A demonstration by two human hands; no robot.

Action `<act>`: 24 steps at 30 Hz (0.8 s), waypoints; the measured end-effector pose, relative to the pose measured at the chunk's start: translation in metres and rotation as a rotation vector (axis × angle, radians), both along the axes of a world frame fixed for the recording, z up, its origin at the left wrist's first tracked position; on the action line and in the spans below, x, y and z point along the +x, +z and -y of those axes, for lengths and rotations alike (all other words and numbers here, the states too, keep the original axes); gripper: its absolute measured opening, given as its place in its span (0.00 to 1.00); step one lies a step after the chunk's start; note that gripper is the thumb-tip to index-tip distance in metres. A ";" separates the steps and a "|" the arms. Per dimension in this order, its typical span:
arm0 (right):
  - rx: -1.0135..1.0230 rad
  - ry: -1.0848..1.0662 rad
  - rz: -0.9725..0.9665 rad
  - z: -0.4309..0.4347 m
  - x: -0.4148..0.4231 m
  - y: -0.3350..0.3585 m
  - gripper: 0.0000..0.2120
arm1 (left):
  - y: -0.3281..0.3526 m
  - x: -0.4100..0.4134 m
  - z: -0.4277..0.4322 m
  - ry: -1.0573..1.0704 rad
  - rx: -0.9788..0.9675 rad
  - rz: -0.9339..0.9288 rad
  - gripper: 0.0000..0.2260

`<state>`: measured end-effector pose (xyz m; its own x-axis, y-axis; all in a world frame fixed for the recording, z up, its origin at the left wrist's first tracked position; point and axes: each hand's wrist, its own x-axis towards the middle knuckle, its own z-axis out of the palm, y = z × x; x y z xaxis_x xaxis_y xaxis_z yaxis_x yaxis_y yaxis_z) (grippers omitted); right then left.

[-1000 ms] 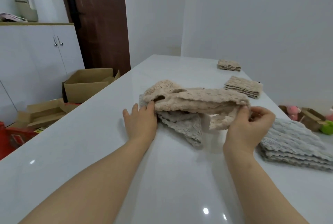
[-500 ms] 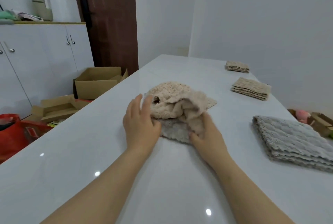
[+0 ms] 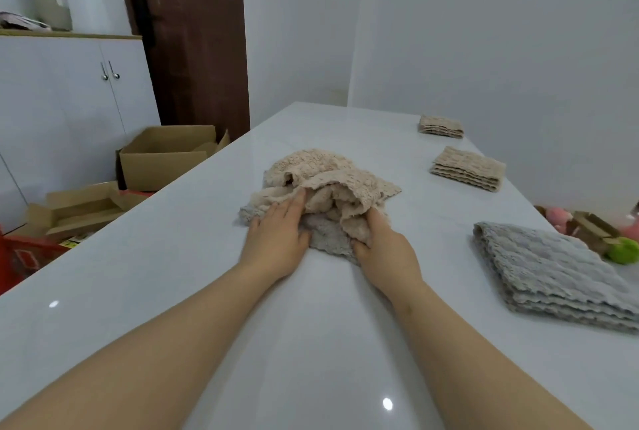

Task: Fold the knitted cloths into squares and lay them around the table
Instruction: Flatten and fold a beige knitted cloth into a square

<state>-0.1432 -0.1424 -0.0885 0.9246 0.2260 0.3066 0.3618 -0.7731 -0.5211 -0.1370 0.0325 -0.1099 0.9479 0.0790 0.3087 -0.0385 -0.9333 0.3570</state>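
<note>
Head view, left grip (image 3: pixel 276 239) spread flat on crumpled beige cloth (image 3: pixel 328 170), right grip (image 3: pixel 383 249) half-buried, fingers hidden, hold unclear

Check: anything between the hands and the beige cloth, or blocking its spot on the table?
Nothing visible. The left hand presses on the beige cloth and the right hand is tucked into its folds. Folded cloths sit along the right edge of the table, apart.
</note>
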 end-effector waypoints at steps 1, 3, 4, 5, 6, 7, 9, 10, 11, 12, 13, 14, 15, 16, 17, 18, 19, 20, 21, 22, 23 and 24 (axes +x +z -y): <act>-0.001 -0.016 -0.019 -0.001 0.008 0.001 0.18 | 0.001 0.007 -0.002 -0.029 0.016 -0.009 0.31; 0.002 -0.058 -0.041 -0.004 0.021 0.000 0.17 | 0.002 0.020 -0.007 -0.077 0.051 -0.035 0.29; -0.007 -0.080 -0.037 -0.006 0.027 -0.002 0.16 | 0.003 0.025 -0.009 -0.088 0.058 -0.039 0.29; -0.025 -0.102 -0.022 -0.008 0.032 -0.004 0.15 | 0.003 0.029 -0.010 -0.091 0.057 -0.037 0.29; -0.041 -0.119 0.000 -0.009 0.035 -0.006 0.14 | 0.004 0.032 -0.011 -0.087 0.054 -0.031 0.28; -0.046 -0.129 0.022 -0.010 0.037 -0.008 0.14 | 0.005 0.033 -0.011 -0.078 0.047 -0.020 0.28; 0.003 -0.128 0.057 -0.009 0.039 -0.011 0.13 | 0.006 0.033 -0.010 -0.052 0.017 0.023 0.25; 0.065 -0.120 0.071 -0.008 0.039 -0.013 0.11 | 0.007 0.031 -0.009 -0.028 0.006 0.059 0.23; 0.143 -0.115 0.087 -0.007 0.038 -0.013 0.10 | 0.007 0.030 -0.009 -0.001 0.011 0.108 0.20; 0.219 -0.115 0.107 -0.005 0.037 -0.013 0.10 | 0.008 0.028 -0.009 0.024 0.030 0.166 0.17; 0.287 -0.120 0.131 -0.004 0.035 -0.012 0.12 | 0.008 0.026 -0.009 0.040 0.050 0.228 0.15; 0.356 -0.132 0.155 -0.003 0.033 -0.011 0.14 | 0.007 0.023 -0.009 0.043 0.061 0.288 0.12; 0.435 -0.148 0.172 -0.002 0.029 -0.009 0.17 | 0.007 0.019 -0.008 0.032 0.066 0.342 0.10; 0.522 -0.159 0.182 -0.001 0.023 -0.007 0.20 | 0.006 0.015 -0.007 0.016 0.070 0.394 0.09; 0.599 -0.165 0.189 0.000 0.018 -0.005 0.22 | 0.006 0.010 -0.006 0.004 0.072 0.437 0.10; 0.655 -0.164 0.195 0.001 0.011 -0.003 0.23 | 0.006 0.004 -0.004 -0.005 0.071 0.457 0.12; 0.689 -0.152 0.202 0.001 0.005 -0.002 0.21 | 0.006 -0.003 -0.003 -0.014 0.069 0.463 0.14; 0.707 -0.125 0.211 0.001 -0.004 -0.001 0.18 | 0.006 -0.010 -0.002 -0.026 0.066 0.472 0.15; 0.707 -0.085 0.226 -0.001 -0.014 0.001 0.15 | 0.007 -0.017 -0.001 -0.036 0.052 0.484 0.16; 0.690 -0.040 0.256 -0.003 -0.024 0.001 0.14 | 0.008 -0.025 -0.001 -0.036 0.022 0.487 0.18; 0.660 0.007 0.295 -0.004 -0.033 0.001 0.15 | 0.008 -0.035 -0.001 -0.024 -0.020 0.479 0.19; 0.617 0.053 0.332 -0.006 -0.043 -0.001 0.14 | 0.009 -0.045 -0.002 0.000 -0.067 0.470 0.21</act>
